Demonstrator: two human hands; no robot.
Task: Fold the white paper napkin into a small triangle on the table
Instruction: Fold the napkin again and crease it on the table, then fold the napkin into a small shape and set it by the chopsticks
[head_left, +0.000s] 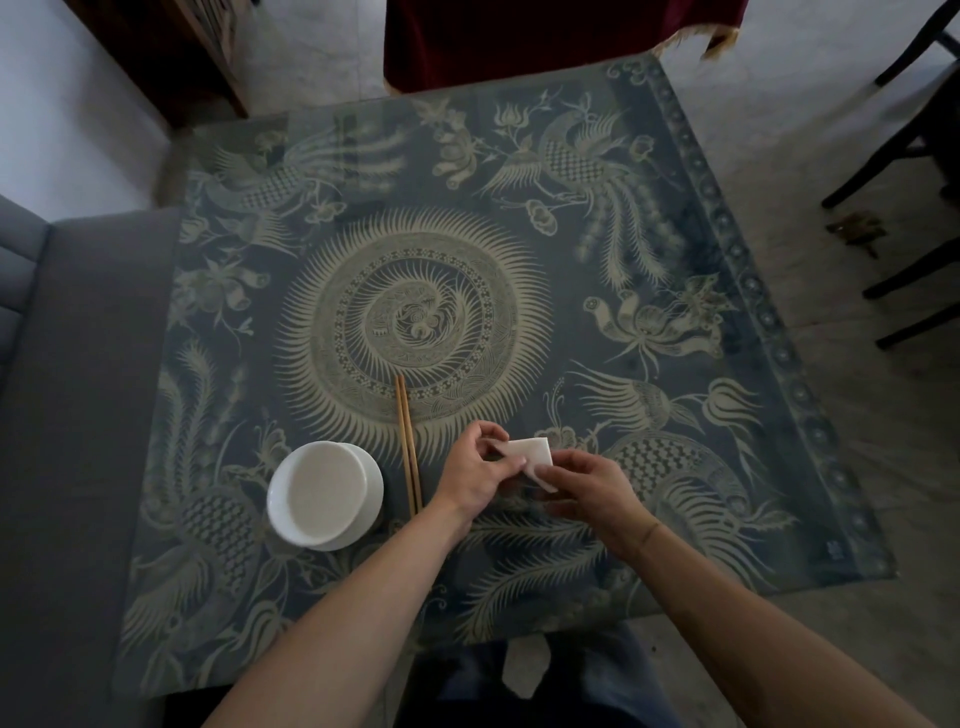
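Note:
A small folded white paper napkin (531, 453) is held between both hands just above the patterned table (519, 260), near its front edge. My left hand (480, 475) pinches the napkin's left end with thumb and fingers. My right hand (589, 486) grips its lower right part, and a white corner pokes out under the fingers. Much of the napkin is hidden by my fingers, so its exact shape is unclear.
A white bowl on a white saucer (324, 493) stands at the front left. A pair of wooden chopsticks (408, 441) lies between the bowl and my left hand. A grey sofa (78, 389) borders the table's left side; dark chair legs (893, 171) stand at the right.

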